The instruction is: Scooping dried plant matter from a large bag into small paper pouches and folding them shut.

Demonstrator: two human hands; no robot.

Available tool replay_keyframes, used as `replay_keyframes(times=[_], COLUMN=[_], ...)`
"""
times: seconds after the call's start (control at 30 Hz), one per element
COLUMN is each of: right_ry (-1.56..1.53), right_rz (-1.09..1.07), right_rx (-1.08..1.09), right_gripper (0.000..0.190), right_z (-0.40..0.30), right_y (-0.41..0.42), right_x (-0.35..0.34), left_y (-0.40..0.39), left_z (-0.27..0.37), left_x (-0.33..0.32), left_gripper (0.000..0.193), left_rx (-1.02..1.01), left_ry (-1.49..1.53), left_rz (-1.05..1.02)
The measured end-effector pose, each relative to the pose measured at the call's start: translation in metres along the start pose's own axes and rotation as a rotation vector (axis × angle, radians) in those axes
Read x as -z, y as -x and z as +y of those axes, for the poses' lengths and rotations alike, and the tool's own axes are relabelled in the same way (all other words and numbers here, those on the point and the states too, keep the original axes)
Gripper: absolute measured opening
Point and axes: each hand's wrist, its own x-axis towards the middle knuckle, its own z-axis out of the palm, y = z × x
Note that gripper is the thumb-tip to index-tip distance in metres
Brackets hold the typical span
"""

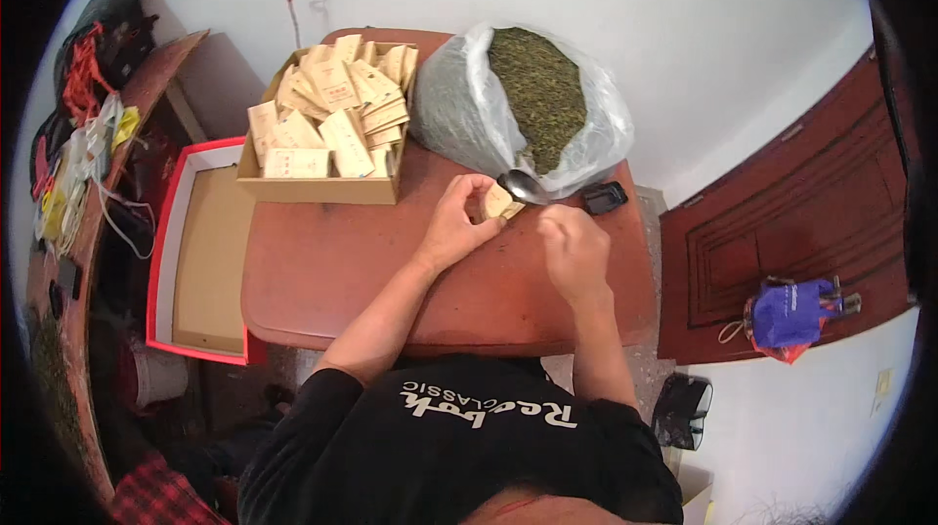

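Observation:
In my left hand (462, 221), fingers curled around it, is a small tan paper packet (498, 200). A metal spoon (524, 186) is tilted at the packet's upper end; whatever its bowl carries is hard to make out. My right hand (575, 246) is closed around the spoon's handle, just right of the packet. Directly behind both hands stands a large clear plastic bag (458, 100), its mouth wide open, full of dried green leaves (538, 96) that look like loose tea. To the left, a cardboard box (322, 190) is heaped with similar paper packets (344, 144) bearing print.
A small black object (604, 197) lies by the bag on the reddish-brown table (330, 283). Left of the table is a red-rimmed box lid (209, 254). A cluttered wooden shelf (139, 122) runs along the left. On the right, a blue bag (788, 314) hangs by a door (777, 232).

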Motion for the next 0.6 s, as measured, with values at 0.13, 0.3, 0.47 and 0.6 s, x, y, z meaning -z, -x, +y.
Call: replay_keyframes(times=[0.13, 0.3, 0.47, 0.6], right_ry=[-0.394, -0.583, -0.603, -0.6], right_rz=[0.287, 0.281, 0.124, 0.087], right_rx=[-0.418, -0.62, -0.672, -0.717], right_gripper=[0.016, 0.018, 0.019, 0.02], right_z=[-0.023, -0.036, -0.062, -0.076], right_y=[0.02, 0.06, 0.088, 0.09], right_x=[-0.005, -0.036, -0.074, -0.094], left_y=[0.026, 0.087, 0.146, 0.159], left_z=[0.026, 0.053, 0.088, 0.063], left_x=[0.032, 0.13, 0.263, 0.374], left_gripper=[0.051, 0.06, 0.068, 0.056], left_rx=[0.015, 0.107, 0.129, 0.038], left_ry=[0.139, 0.21, 0.192, 0.014], left_rz=[0.032, -0.032, 0.244, 0.521])
